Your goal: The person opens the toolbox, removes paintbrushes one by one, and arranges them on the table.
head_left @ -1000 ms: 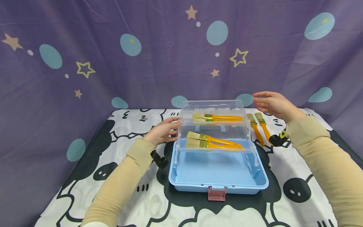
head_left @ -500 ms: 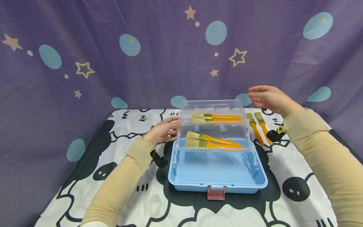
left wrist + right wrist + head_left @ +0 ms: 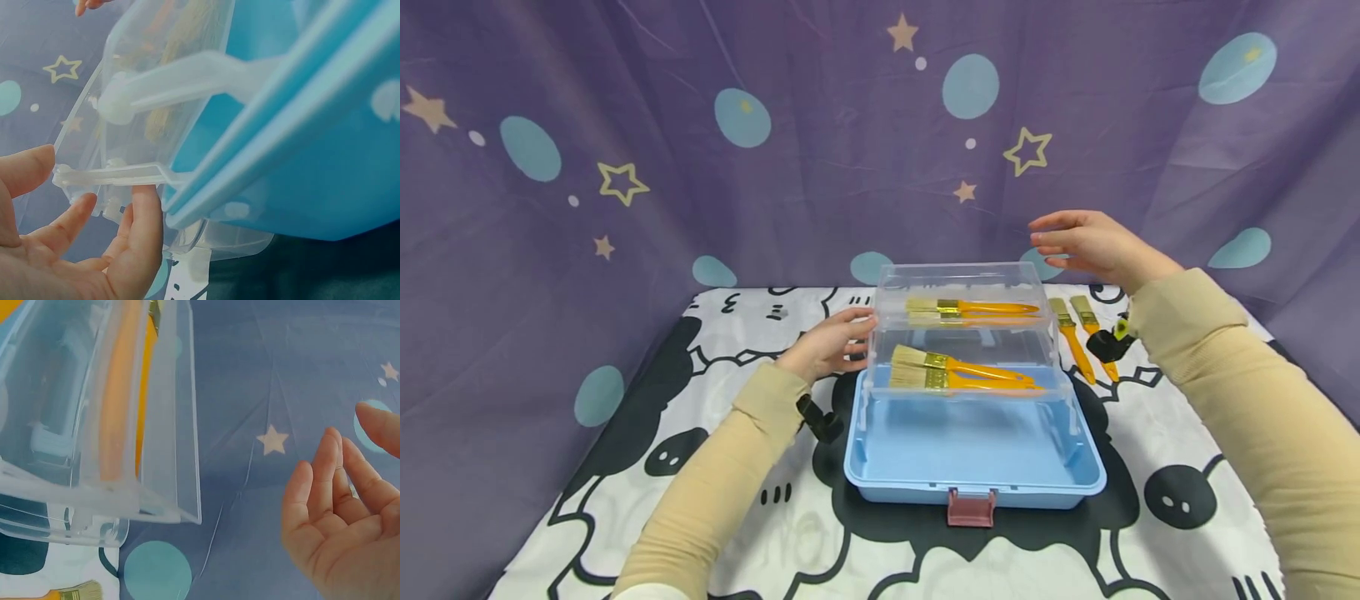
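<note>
A light blue storage box (image 3: 973, 450) stands unfolded, two clear plastic trays (image 3: 985, 340) raised in tiers over its back half. Two yellow-handled paintbrushes (image 3: 985, 309) lie in the upper tray and two more paintbrushes (image 3: 958, 375) in the lower one. At the trays' left side is my left hand (image 3: 829, 346), fingers loosely bent; in the left wrist view one fingertip meets a clear hinge arm (image 3: 119, 175). My right hand (image 3: 1093, 242) hovers in the air above the trays' back right corner, fingers relaxed and apart from the box, holding nothing.
Two paintbrushes (image 3: 1073, 346) lie on the patterned cloth (image 3: 760, 517) right of the trays, below my right forearm. A reddish latch (image 3: 972, 507) hangs from the box's front edge. A purple curtain (image 3: 820, 183) hangs behind and at the sides.
My right hand has moved up and left, toward the trays' back right corner. The left hand stays at the trays' left side, and the box and brushes keep their places.
</note>
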The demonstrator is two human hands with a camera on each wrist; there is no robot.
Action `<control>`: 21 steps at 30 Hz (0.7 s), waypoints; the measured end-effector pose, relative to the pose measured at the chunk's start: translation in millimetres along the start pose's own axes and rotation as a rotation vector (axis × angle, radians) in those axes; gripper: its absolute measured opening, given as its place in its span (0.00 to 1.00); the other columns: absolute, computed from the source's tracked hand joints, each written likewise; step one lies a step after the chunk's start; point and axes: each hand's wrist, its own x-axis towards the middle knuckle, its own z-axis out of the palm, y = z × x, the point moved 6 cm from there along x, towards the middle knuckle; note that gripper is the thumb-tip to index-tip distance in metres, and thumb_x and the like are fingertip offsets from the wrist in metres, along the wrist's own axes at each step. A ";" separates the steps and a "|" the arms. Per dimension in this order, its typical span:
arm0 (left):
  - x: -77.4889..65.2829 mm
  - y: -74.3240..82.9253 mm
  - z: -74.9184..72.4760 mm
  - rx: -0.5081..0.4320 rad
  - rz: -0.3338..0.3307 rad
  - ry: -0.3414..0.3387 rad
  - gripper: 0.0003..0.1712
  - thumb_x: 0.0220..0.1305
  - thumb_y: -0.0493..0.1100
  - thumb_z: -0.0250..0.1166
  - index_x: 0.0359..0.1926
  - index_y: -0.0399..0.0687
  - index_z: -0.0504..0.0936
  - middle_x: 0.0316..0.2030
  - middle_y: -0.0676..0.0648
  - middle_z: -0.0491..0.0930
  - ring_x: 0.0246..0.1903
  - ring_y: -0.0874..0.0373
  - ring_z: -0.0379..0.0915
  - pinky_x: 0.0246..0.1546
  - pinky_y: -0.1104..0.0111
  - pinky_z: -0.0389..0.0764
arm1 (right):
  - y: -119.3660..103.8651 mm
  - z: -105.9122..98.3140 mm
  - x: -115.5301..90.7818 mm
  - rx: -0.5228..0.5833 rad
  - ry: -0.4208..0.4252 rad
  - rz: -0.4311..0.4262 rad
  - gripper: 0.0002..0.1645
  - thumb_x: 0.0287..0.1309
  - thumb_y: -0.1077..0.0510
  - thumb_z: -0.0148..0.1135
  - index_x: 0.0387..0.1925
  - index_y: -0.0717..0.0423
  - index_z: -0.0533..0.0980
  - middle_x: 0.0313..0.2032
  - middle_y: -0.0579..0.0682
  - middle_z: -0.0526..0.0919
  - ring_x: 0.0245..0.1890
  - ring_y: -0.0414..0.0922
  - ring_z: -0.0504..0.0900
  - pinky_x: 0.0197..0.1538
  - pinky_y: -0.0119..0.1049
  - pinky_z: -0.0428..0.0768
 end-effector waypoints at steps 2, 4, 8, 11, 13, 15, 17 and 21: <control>-0.4 0.1 0.1 0.000 0.000 0.000 0.29 0.72 0.49 0.52 0.71 0.56 0.58 0.66 0.41 0.59 0.64 0.43 0.57 0.55 0.57 0.71 | -3.4 4.8 1.1 -0.030 -0.006 -0.003 0.33 0.67 0.48 0.53 0.68 0.57 0.59 0.60 0.49 0.68 0.56 0.42 0.70 0.51 0.26 0.75; -1.0 0.2 0.0 0.002 0.000 0.002 0.28 0.72 0.49 0.52 0.70 0.56 0.58 0.66 0.41 0.59 0.63 0.44 0.58 0.55 0.57 0.71 | -6.3 10.2 2.2 -0.061 -0.019 -0.009 0.32 0.68 0.49 0.53 0.67 0.58 0.60 0.63 0.53 0.66 0.56 0.44 0.70 0.51 0.28 0.75; -0.7 -0.2 -0.2 0.005 -0.002 0.009 0.29 0.72 0.49 0.52 0.70 0.56 0.58 0.63 0.43 0.62 0.61 0.46 0.60 0.53 0.58 0.72 | -9.4 20.7 4.4 -0.128 -0.059 -0.025 0.31 0.68 0.52 0.54 0.66 0.60 0.61 0.65 0.59 0.64 0.59 0.51 0.69 0.59 0.40 0.74; -0.4 -0.4 -0.1 0.007 0.000 0.012 0.29 0.72 0.49 0.52 0.71 0.56 0.58 0.60 0.45 0.64 0.59 0.47 0.61 0.51 0.59 0.73 | -9.2 27.7 5.6 -0.193 -0.089 -0.042 0.29 0.67 0.53 0.55 0.65 0.59 0.63 0.64 0.62 0.66 0.60 0.55 0.69 0.63 0.50 0.70; -0.2 -0.5 0.3 0.004 0.001 0.010 0.29 0.72 0.49 0.52 0.71 0.55 0.58 0.59 0.45 0.64 0.59 0.47 0.61 0.50 0.60 0.73 | -8.5 32.9 6.1 -0.248 -0.107 -0.060 0.28 0.66 0.55 0.55 0.64 0.60 0.65 0.62 0.63 0.69 0.60 0.56 0.70 0.62 0.53 0.70; -0.1 -0.6 0.5 0.001 0.002 0.006 0.28 0.72 0.48 0.51 0.71 0.55 0.58 0.59 0.45 0.64 0.60 0.46 0.60 0.49 0.60 0.73 | -7.5 38.3 6.9 -0.313 -0.119 -0.083 0.26 0.66 0.56 0.56 0.63 0.59 0.67 0.59 0.63 0.73 0.58 0.56 0.73 0.61 0.53 0.71; 0.0 -0.7 0.8 -0.005 0.002 0.001 0.28 0.73 0.48 0.51 0.71 0.55 0.58 0.60 0.44 0.64 0.61 0.45 0.60 0.49 0.60 0.73 | -6.6 43.8 8.5 -0.389 -0.122 -0.112 0.25 0.64 0.57 0.57 0.61 0.59 0.69 0.56 0.62 0.76 0.55 0.55 0.75 0.59 0.52 0.73; 0.3 -0.5 0.7 -0.007 0.007 -0.001 0.28 0.73 0.48 0.51 0.71 0.54 0.58 0.63 0.41 0.63 0.62 0.45 0.60 0.49 0.61 0.74 | -5.5 53.5 11.5 -0.518 -0.118 -0.173 0.24 0.62 0.57 0.60 0.58 0.59 0.72 0.51 0.60 0.80 0.52 0.55 0.77 0.56 0.51 0.75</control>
